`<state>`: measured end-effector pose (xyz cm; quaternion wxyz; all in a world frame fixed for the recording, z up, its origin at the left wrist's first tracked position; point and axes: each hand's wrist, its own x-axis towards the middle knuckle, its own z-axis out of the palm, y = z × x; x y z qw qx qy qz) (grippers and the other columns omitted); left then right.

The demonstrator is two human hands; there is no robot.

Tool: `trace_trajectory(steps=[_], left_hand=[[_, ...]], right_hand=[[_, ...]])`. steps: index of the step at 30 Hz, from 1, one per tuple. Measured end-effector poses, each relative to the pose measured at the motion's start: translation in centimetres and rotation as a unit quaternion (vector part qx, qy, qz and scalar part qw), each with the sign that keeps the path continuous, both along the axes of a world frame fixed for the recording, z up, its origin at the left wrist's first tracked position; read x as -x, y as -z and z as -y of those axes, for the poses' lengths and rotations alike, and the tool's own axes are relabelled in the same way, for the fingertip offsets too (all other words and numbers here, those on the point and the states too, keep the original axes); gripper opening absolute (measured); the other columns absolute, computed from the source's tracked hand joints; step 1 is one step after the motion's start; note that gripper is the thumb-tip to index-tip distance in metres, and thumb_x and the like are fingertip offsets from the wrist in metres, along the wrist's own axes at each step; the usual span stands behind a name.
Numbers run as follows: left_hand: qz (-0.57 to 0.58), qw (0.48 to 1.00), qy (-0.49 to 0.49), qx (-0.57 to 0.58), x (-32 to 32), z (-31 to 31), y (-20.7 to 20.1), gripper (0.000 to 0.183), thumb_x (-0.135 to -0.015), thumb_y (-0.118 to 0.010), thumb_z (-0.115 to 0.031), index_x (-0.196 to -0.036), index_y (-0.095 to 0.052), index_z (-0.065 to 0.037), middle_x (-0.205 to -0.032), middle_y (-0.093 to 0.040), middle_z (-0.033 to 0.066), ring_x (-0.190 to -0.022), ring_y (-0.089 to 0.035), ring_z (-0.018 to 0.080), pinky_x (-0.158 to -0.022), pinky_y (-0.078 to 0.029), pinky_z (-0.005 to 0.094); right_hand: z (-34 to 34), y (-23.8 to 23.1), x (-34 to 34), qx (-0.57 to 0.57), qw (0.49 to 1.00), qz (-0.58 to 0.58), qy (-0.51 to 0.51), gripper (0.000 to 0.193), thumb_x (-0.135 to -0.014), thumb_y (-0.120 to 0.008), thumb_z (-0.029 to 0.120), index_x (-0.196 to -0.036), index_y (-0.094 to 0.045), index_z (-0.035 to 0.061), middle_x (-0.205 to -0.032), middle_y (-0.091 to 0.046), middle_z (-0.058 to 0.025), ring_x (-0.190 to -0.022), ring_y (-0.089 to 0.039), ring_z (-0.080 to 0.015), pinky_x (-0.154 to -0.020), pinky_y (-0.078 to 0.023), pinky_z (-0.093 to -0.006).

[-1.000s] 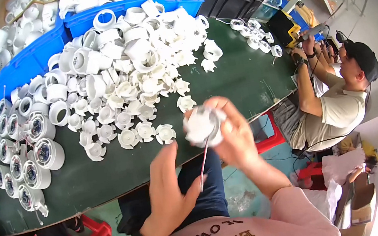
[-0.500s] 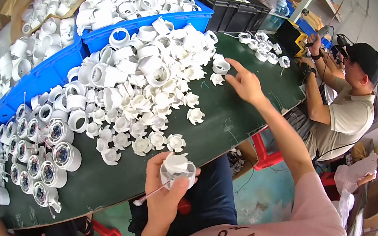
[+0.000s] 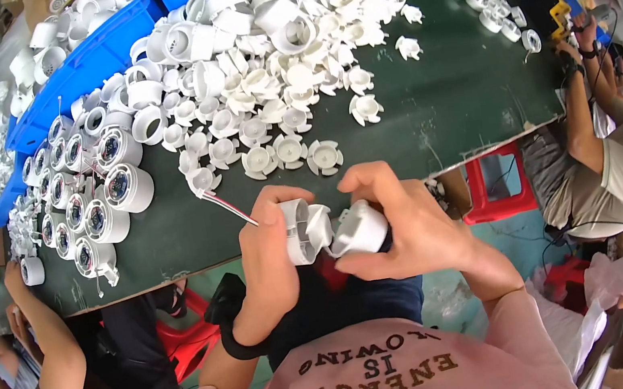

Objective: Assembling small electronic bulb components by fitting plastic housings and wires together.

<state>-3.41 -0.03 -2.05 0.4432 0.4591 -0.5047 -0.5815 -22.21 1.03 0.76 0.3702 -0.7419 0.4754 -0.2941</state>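
My left hand [image 3: 264, 243] grips a short white round housing [image 3: 298, 233], with a white fan wheel [image 3: 320, 227] at its right-hand end. Thin wires [image 3: 225, 206] trail from it past my fingers toward the upper left. In my right hand [image 3: 419, 228] is a white cylindrical cover [image 3: 363, 228], tilted, with its opening toward the fan wheel. The two parts are close together in front of my body, near the table's front edge; whether they touch is hard to tell. Beyond my hands lie several loose fan wheels [image 3: 324, 157] on the green table [image 3: 397, 120].
A heap of white covers [image 3: 208, 79] fills the table's far middle, before blue bins [image 3: 94, 58]. Assembled round units [image 3: 129, 188] stand on the left, more parts [image 3: 492, 19] at the far right. Co-workers sit on both sides; a red stool [image 3: 495, 182] stands at the right.
My right hand has taken a white cover from the heap's right end and brought it back beside my left hand. The left hand has turned its housing sideways. The view has shifted.
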Motion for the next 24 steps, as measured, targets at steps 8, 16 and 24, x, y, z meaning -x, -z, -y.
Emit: trace_trajectory(steps=[8,16,24], left_hand=[[0.044,0.993,0.014,0.110,-0.7,-1.0,0.2,0.041,-0.096,-0.035,-0.030,-0.097,-0.057,0.005,-0.082,-0.059,0.0105,-0.071,-0.053,0.0138,-0.062,-0.040,0.0271],[0.062,0.982,-0.009,0.176,-0.4,-1.6,0.2,0.042,-0.094,-0.036,-0.032,-0.101,-0.053,0.006,-0.083,-0.059,0.0122,-0.069,-0.055,0.0167,-0.060,-0.042,0.0289],[0.080,0.964,-0.041,0.251,0.0,-1.8,1.5,0.043,-0.091,-0.038,-0.032,-0.103,-0.052,0.006,-0.084,-0.059,0.0158,-0.068,-0.057,0.0203,-0.059,-0.044,0.0303]], right_hand=[[-0.9,3.2,-2.4,0.138,0.978,0.159,0.005,0.054,-0.073,-0.079,0.017,-0.116,-0.051,0.0004,-0.098,-0.060,-0.0106,-0.082,-0.057,-0.0185,-0.065,-0.047,-0.0279],[-2.1,3.4,-3.9,0.074,0.978,0.190,0.036,0.044,-0.089,-0.062,0.025,-0.123,-0.050,0.0001,-0.101,-0.056,-0.0105,-0.079,-0.053,-0.0174,-0.066,-0.044,-0.0270],[-2.0,4.6,-6.1,0.143,0.954,0.259,0.057,0.052,-0.097,-0.041,0.031,-0.131,-0.037,-0.0075,-0.124,-0.043,-0.0243,-0.113,-0.044,-0.0338,-0.095,-0.037,-0.0420]])
